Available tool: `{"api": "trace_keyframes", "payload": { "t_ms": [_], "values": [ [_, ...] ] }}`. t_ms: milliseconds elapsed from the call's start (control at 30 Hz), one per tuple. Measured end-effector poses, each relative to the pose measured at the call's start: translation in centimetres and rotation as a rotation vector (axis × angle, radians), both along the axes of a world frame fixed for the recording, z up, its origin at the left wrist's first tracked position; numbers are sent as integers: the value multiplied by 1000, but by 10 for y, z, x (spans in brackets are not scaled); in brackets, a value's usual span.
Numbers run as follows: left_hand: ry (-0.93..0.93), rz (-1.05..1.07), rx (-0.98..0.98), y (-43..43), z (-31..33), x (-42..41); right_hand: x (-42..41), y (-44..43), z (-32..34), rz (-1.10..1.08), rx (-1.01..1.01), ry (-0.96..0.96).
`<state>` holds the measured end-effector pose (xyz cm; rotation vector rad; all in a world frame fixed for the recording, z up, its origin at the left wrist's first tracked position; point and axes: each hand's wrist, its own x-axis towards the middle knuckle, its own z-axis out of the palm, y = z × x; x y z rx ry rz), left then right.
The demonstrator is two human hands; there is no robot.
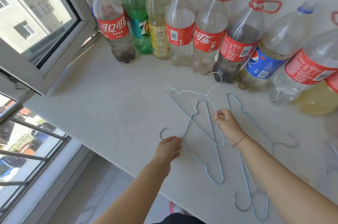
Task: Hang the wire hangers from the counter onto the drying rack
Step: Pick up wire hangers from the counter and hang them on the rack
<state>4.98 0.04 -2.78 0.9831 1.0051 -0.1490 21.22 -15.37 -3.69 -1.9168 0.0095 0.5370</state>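
Note:
Several light-blue wire hangers lie overlapping on the white counter (118, 106). My left hand (169, 148) is closed around the neck of one hanger, just below its grey hook (160, 135). My right hand (226, 123) pinches the wire of a second hanger (192, 92), whose hook points toward the bottles. A third hanger (256, 125) lies to the right, partly under my right forearm. Another hanger (265, 205) rests near the counter's front edge. No drying rack is in view.
A row of large plastic bottles (180, 22) lines the back of the counter against the wall. An open window (36, 13) stands at the left, with a barred window (27, 150) below it. The counter's front edge runs diagonally past my left forearm.

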Motion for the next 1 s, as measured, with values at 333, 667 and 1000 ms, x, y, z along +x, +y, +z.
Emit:
{"api": "trace_keyframes", "payload": {
  "t_ms": [333, 667, 1000],
  "values": [
    [25, 228, -114, -25, 7, 4, -23, -11, -10, 5, 75, 46],
    [-116, 109, -195, -50, 13, 3, -32, -32, 2, 22, 129, 45],
    [-189, 140, -98, -90, 40, 20, -41, -51, 43, 78, 338, 61]
  ]
}}
